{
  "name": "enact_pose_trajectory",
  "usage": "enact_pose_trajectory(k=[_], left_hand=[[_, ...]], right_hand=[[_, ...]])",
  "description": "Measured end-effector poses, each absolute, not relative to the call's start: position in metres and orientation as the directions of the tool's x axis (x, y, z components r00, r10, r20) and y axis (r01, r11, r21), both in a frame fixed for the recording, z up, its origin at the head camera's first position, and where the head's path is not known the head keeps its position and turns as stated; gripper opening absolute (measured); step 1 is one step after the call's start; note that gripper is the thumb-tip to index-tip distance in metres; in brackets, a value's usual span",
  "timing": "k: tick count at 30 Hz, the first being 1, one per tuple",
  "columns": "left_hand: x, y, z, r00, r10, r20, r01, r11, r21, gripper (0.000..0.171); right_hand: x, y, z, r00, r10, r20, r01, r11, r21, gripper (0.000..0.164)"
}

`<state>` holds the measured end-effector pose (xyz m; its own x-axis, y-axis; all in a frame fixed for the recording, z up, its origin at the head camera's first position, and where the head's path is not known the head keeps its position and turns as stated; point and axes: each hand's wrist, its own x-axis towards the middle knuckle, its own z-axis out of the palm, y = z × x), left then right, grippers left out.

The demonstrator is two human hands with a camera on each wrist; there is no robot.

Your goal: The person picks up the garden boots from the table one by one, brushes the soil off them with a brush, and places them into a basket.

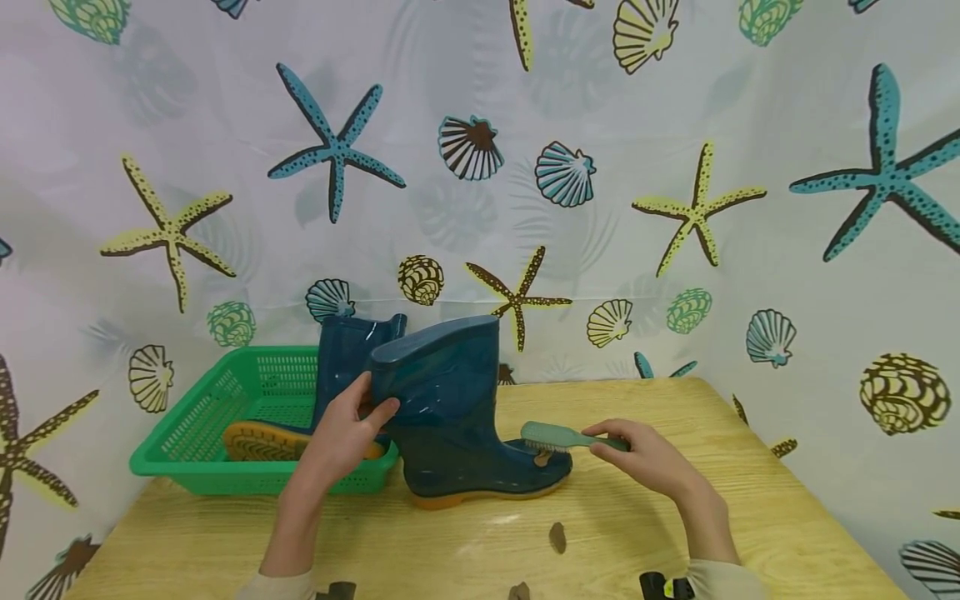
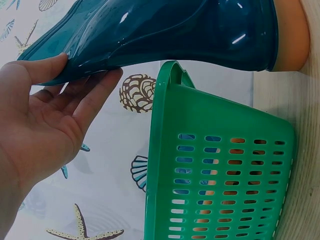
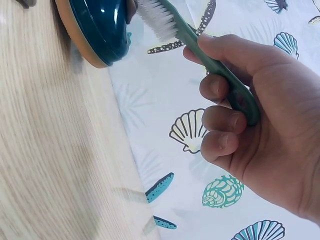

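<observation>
A dark blue rubber boot (image 1: 450, 417) with an orange sole stands on the wooden table, toe to the right. My left hand (image 1: 345, 433) pinches the back of its shaft near the top, thumb on the outside, as the left wrist view shows. In my right hand (image 1: 652, 458) is a green scrub brush (image 1: 562, 435), gripped by its handle with curled fingers. Its white bristles (image 3: 159, 19) point down at the boot's toe. A brown patch (image 1: 543, 457) lies on the toe under the bristles; whether they touch it I cannot tell.
Left of the boot sits a green plastic basket (image 1: 225, 475), holding a second blue boot (image 1: 348, 358) and an orange sole (image 1: 262, 442). Brown bits (image 1: 557, 537) lie on the table (image 1: 450, 558) near its front. A shell-printed curtain (image 1: 480, 225) hangs behind and at both sides.
</observation>
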<state>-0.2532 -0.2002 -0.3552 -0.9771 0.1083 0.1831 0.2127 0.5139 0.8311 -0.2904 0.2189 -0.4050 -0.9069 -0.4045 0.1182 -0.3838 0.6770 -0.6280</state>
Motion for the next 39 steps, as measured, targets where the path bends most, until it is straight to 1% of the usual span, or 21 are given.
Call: enact_pose_trajectory(k=[3, 8, 16, 26, 34, 39], left_hand=[[-0.252, -0.201, -0.354, -0.977, 0.113, 0.184, 0.216, 0.513, 0.831, 0.051], [-0.252, -0.201, -0.354, -0.975, 0.121, 0.184, 0.220, 0.505, 0.834, 0.054], [-0.252, -0.201, -0.355, -0.974, 0.121, 0.194, 0.228, 0.495, 0.838, 0.051], [-0.255, -0.202, -0.358, -0.974, 0.121, 0.190, 0.225, 0.503, 0.835, 0.050], [-0.255, -0.202, -0.357, -0.976, 0.120, 0.183, 0.218, 0.509, 0.832, 0.055], [-0.254, -0.202, -0.355, -0.976, 0.119, 0.183, 0.218, 0.516, 0.828, 0.057]], right_hand=[[-0.291, 0.217, -0.405, -0.903, -0.415, 0.109, -0.389, 0.683, -0.618, 0.035], [-0.289, 0.225, -0.401, -0.905, -0.420, 0.073, -0.367, 0.680, -0.634, 0.033], [-0.284, 0.238, -0.395, -0.923, -0.382, 0.046, -0.317, 0.688, -0.653, 0.032], [-0.286, 0.223, -0.397, -0.915, -0.385, 0.121, -0.366, 0.665, -0.651, 0.033], [-0.288, 0.217, -0.398, -0.893, -0.440, 0.097, -0.394, 0.659, -0.641, 0.031], [-0.285, 0.227, -0.396, -0.899, -0.435, 0.049, -0.355, 0.657, -0.666, 0.030]])
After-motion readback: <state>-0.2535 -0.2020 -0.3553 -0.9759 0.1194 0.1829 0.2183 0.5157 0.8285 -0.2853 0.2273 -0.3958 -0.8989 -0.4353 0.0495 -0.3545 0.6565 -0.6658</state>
